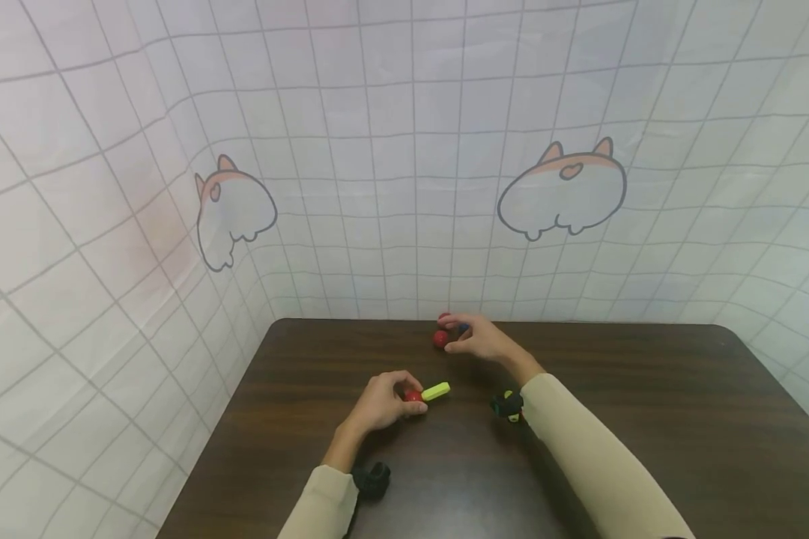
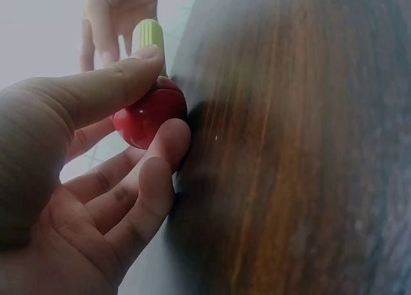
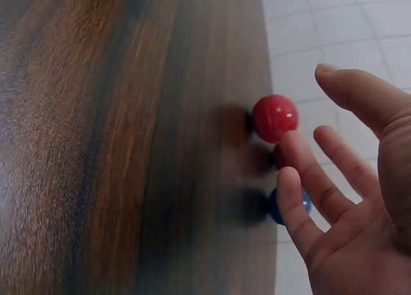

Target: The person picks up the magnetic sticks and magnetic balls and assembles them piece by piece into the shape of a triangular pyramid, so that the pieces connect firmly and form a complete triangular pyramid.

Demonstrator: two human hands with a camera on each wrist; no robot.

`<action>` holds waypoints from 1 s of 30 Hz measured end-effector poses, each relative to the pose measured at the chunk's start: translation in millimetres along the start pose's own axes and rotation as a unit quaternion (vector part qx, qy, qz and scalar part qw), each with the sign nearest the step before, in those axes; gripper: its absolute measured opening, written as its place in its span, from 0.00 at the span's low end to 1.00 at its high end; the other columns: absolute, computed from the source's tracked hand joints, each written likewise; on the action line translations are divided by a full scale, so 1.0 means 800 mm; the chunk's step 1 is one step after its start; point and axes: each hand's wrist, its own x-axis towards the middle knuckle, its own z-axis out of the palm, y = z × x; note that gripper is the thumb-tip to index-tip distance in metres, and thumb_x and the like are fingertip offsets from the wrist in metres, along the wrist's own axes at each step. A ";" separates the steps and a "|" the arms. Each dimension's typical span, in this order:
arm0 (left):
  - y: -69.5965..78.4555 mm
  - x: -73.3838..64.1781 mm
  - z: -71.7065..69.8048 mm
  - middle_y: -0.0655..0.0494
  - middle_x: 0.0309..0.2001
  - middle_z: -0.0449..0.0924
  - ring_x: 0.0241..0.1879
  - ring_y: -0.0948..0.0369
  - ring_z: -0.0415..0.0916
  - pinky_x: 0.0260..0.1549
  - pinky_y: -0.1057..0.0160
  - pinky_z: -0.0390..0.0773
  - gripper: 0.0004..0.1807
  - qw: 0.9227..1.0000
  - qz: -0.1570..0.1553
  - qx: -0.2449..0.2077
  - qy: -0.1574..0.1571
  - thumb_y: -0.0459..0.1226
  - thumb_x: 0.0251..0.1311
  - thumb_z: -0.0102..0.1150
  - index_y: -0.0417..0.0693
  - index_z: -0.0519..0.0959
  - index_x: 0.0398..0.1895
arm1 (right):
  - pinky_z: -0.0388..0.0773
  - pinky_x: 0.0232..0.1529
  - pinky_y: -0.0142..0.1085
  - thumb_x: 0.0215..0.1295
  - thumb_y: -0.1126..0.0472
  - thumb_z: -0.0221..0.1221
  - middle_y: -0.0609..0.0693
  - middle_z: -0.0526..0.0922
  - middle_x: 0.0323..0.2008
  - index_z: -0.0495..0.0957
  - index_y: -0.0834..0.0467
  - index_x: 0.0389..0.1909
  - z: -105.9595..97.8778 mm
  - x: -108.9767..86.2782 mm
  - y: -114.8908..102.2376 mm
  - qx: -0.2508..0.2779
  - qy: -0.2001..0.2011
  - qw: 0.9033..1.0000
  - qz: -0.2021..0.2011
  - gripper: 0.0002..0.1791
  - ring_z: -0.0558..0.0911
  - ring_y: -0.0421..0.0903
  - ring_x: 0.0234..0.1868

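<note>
On dark table [image 1: 674, 404], left hand [image 1: 380, 402] pinches red ball [image 1: 413, 396], yellow stick [image 1: 436, 391] apparently already fitted; right hand [image 1: 482, 340], grasping nothing, hovers near two red balls [image 3: 275, 118] and blue ball [image 3: 275, 208] at back, seemingly not yet assembled.

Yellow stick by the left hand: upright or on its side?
On its side: the yellow stick runs alongside the tabletop in the left wrist view.

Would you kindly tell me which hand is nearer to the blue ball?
Right: the right hand is close beside the blue ball, while the left hand is farther away, nearer the person, holding a red ball.
</note>
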 end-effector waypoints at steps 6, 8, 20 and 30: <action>-0.002 -0.002 -0.004 0.55 0.35 0.83 0.24 0.60 0.81 0.24 0.62 0.79 0.16 1.000 0.012 -0.010 -0.004 0.41 0.55 0.77 0.50 0.84 0.46 | 0.80 0.49 0.47 0.68 0.62 0.66 0.64 0.72 0.69 0.70 0.61 0.72 0.006 0.010 0.004 -0.004 -0.002 1.000 0.008 0.32 0.80 0.58 0.51; -0.003 -0.002 -0.005 0.55 0.34 0.83 0.24 0.61 0.81 0.24 0.62 0.78 0.17 1.000 0.013 -0.009 -0.005 0.41 0.55 0.77 0.50 0.84 0.46 | 0.80 0.50 0.47 0.68 0.63 0.66 0.65 0.72 0.68 0.70 0.61 0.72 0.008 0.012 0.005 -0.004 -0.002 1.000 0.008 0.32 0.80 0.59 0.51; -0.006 -0.004 -0.014 0.57 0.31 0.82 0.24 0.61 0.81 0.24 0.61 0.80 0.15 1.000 0.012 -0.006 -0.012 0.41 0.55 0.77 0.51 0.85 0.44 | 0.73 0.63 0.58 0.66 0.62 0.67 0.62 0.71 0.71 0.75 0.57 0.68 0.015 0.025 0.014 -0.041 -0.013 0.999 0.023 0.29 0.72 0.62 0.69; -0.010 -0.002 -0.015 0.57 0.32 0.82 0.24 0.61 0.81 0.24 0.60 0.80 0.14 1.000 -0.002 -0.012 -0.010 0.42 0.55 0.77 0.52 0.85 0.42 | 0.76 0.32 0.35 0.66 0.65 0.66 0.56 0.79 0.51 0.81 0.53 0.59 0.017 0.018 0.015 -0.032 -0.036 0.996 0.076 0.21 0.77 0.45 0.31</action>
